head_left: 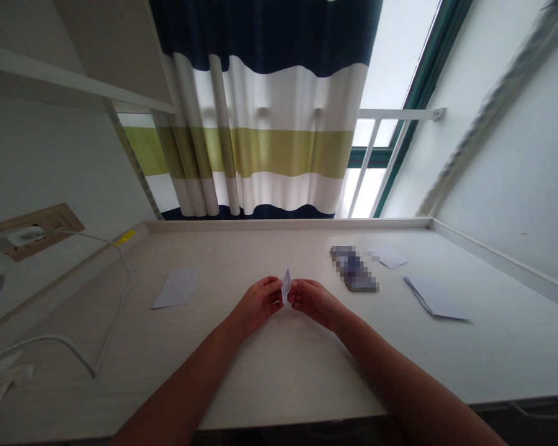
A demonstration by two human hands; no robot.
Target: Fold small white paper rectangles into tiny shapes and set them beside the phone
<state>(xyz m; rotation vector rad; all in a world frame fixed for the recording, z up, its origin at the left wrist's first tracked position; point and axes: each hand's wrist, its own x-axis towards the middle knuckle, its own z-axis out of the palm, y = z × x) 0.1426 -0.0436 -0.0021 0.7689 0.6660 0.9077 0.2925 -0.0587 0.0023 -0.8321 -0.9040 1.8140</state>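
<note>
A small folded piece of white paper point(286, 286) stands upright between my two hands, pinched at its lower part. My left hand point(258, 303) grips it from the left side, and my right hand point(312, 303) pinches it from the right. Both hands are raised a little above the pale wooden desk point(270, 365). The fold's inner side is hidden by my fingers.
A white paper sheet point(175, 288) lies left of my hands. To the right are a blurred phone point(354, 269), a small paper point(389, 257) and a stack of paper sheets point(434, 298). A white cable point(116, 316) runs from a wall socket point(28, 235).
</note>
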